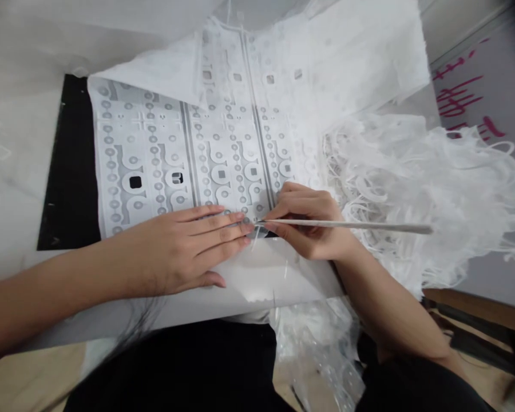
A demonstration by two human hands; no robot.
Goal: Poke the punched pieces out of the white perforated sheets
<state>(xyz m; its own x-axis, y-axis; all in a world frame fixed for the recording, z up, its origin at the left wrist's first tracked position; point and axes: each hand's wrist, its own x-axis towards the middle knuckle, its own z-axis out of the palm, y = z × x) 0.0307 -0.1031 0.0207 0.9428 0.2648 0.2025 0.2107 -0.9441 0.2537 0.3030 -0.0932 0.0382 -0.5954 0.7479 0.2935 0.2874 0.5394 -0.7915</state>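
My left hand (201, 246) lies flat, fingers stretched out, across the lower edge of a white sheet (167, 166) with rows of grey cut-out shapes. In my right hand (309, 220) is a slim, pale stick-like tool (364, 225) with a thin dark tip; whether it is a knife or tweezers I cannot tell. Its tip touches the sheet's edge beside my left fingertips. A small loose white strip (256, 236) shows just below the tip. A black board (62, 171) lies under the sheet and shows at its left.
A white backing layer (369, 51) is folded back over the sheet's upper right. To the right rises a heap of tangled white scraps (416, 189), beside a surface with pink writing (463, 103). Clear plastic (317, 349) hangs below the table edge. Small pale pieces (0, 151) lie at left.
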